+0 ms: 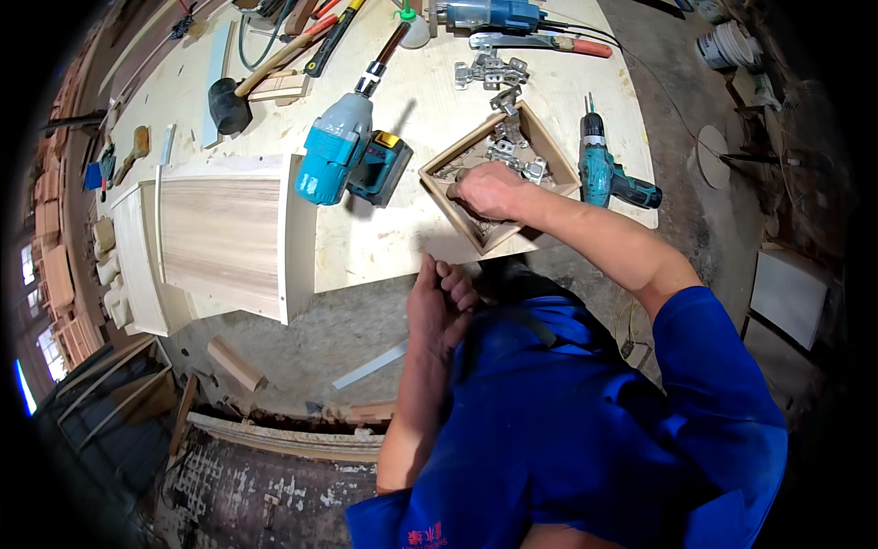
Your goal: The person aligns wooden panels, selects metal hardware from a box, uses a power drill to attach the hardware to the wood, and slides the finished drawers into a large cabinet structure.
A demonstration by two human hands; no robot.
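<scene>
My right hand point(491, 190) reaches into an open wooden box point(549, 146), its fingers bent down among small loose pieces of hardware. What the fingertips pinch, if anything, is hidden. Metal cabinet hinges point(519, 159) lie in the box beside that hand. Just off the table's near edge, my left hand point(442, 300) is held with its fingers curled in; the palm side is hidden. Left of the box, a teal and grey cordless driver point(337, 151) with a long bit stands on the table. A smaller teal cordless drill point(599, 169) lies to the right.
A pale wooden drawer-like piece point(224, 220) sits at the table's left. Farther back are a black mallet point(229, 105), a yellow and black hammer point(334, 37), more hinges point(494, 69), a red-handled tool point(540, 43) and a corded blue power tool point(494, 14). Wood offcuts point(235, 362) lie below.
</scene>
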